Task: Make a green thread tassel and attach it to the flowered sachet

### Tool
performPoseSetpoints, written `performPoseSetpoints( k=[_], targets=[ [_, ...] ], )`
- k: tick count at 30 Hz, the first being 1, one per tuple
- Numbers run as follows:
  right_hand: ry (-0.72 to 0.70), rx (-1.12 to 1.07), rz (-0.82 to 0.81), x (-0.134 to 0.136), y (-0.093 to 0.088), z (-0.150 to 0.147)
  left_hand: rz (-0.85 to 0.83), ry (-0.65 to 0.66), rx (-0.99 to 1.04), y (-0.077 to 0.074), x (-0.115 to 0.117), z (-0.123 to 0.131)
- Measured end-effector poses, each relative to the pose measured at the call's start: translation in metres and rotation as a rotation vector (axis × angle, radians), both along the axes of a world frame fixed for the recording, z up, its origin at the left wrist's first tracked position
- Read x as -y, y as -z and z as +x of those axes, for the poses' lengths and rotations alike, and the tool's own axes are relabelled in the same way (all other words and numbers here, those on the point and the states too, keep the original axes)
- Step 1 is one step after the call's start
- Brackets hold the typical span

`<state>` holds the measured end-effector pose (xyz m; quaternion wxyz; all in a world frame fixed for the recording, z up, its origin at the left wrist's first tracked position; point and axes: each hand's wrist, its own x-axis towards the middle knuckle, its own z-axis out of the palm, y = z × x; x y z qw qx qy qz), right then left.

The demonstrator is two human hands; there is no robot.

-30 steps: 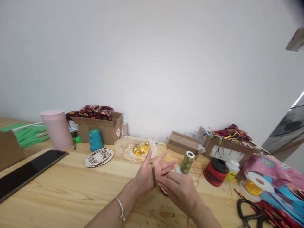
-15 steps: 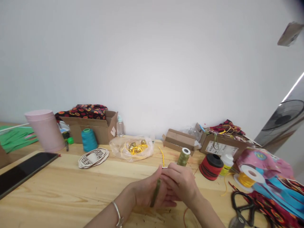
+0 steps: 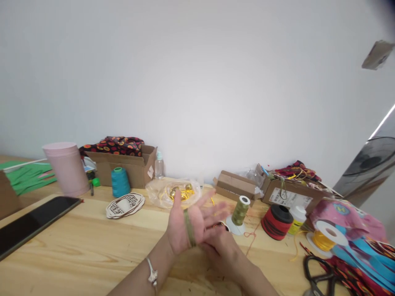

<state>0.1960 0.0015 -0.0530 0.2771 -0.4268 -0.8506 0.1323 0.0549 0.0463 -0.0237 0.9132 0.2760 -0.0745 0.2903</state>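
My left hand point(image 3: 176, 233) is turned palm up with its thumb raised and fingers spread. Olive-green thread point(image 3: 189, 228) is wound in a flat band round its palm. Close against its lower edge, my right hand point(image 3: 221, 249) is closed with bent fingers; what they hold is hidden. Just beyond the hands, a spool of olive thread point(image 3: 240, 211) stands upright on its pale base. A thin reddish cord point(image 3: 251, 235) lies beside that spool. Behind my left fingers, a clear plastic bag point(image 3: 157, 193) holds brass bells point(image 3: 174, 192) and yellow cord.
To the left are a phone point(image 3: 37, 224), a pink canister point(image 3: 68, 170), a teal thread cone point(image 3: 120, 183) and cut-out wooden plaques point(image 3: 123, 206). Rightward lie a red-and-black spool point(image 3: 276, 224), a white bottle point(image 3: 298, 216), a yellow cord spool point(image 3: 324, 240) and black-handled scissors point(image 3: 317, 279). Cardboard boxes point(image 3: 236, 186) line the wall.
My left hand has spread its fingers and tilted up, showing the thread band across the palm. My right hand has moved from above the left fingers down to the lower edge.
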Motion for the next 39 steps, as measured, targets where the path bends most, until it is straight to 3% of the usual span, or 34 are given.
performPoseSetpoints(
  k=[3,6,15,24,30,35,39],
  targets=[
    [-0.081,0.103,0.096,0.003,0.003,-0.004,-0.158,-0.287,0.094,0.003,-0.015,-0.001],
    [-0.059,0.184,0.213,0.006,-0.002,-0.002,-0.226,-0.356,0.053,0.007,-0.022,-0.002],
    [-0.030,0.194,0.440,0.011,-0.019,0.006,-0.141,-0.225,-0.159,0.018,-0.015,0.010],
    [0.066,0.120,0.509,0.009,-0.026,0.022,-0.042,0.081,-0.382,0.013,0.014,0.027],
    [0.137,0.031,0.430,0.008,-0.029,0.027,0.164,0.193,-0.405,0.022,0.024,0.035],
    [0.181,-0.110,0.162,0.005,-0.029,0.027,0.340,0.333,-0.540,0.017,0.025,0.025],
    [0.121,-0.144,-0.087,0.002,-0.022,0.025,0.490,0.504,-0.481,0.012,0.023,0.013]
  ],
)
